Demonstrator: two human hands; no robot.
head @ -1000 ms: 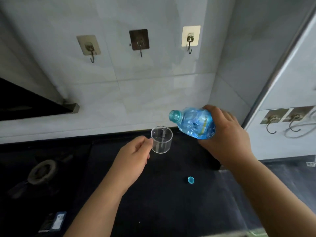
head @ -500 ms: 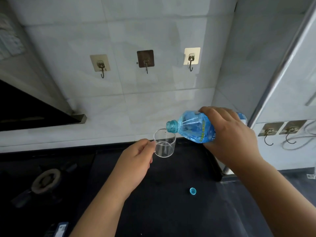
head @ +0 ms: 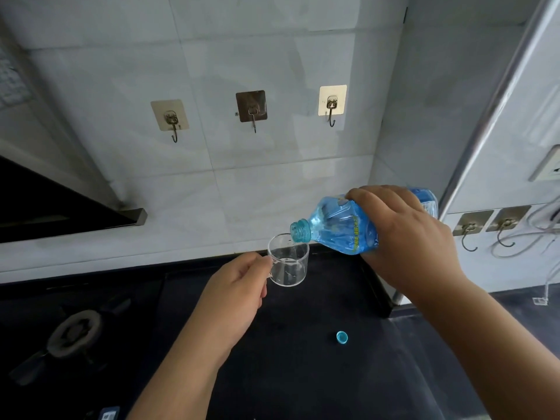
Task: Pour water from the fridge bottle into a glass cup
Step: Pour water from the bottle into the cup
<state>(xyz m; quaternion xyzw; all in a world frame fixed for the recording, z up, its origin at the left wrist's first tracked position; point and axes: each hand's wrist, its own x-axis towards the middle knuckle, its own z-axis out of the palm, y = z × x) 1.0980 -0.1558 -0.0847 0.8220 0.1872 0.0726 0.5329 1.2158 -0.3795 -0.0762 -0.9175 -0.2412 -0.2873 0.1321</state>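
Note:
My left hand (head: pixel 235 294) pinches the handle of a small clear glass cup (head: pixel 289 262), held in the air above the black counter (head: pixel 303 374). My right hand (head: pixel 403 237) grips a blue plastic water bottle (head: pixel 336 227), tipped on its side with its open neck over the cup's rim. A thin stream of water runs from the neck into the cup, which holds a little water. The bottle's blue cap (head: pixel 341 338) lies on the counter below my right forearm.
A gas burner (head: pixel 74 333) sits at the left of the black cooktop. Three adhesive hooks (head: pixel 251 107) hang on the tiled wall behind. A metal corner post (head: pixel 485 122) and more hooks (head: pixel 471 227) with a cable stand at the right.
The bottle has tipped further and its neck has come down over the cup's rim; water now flows into the cup. The cup has stayed in my left hand.

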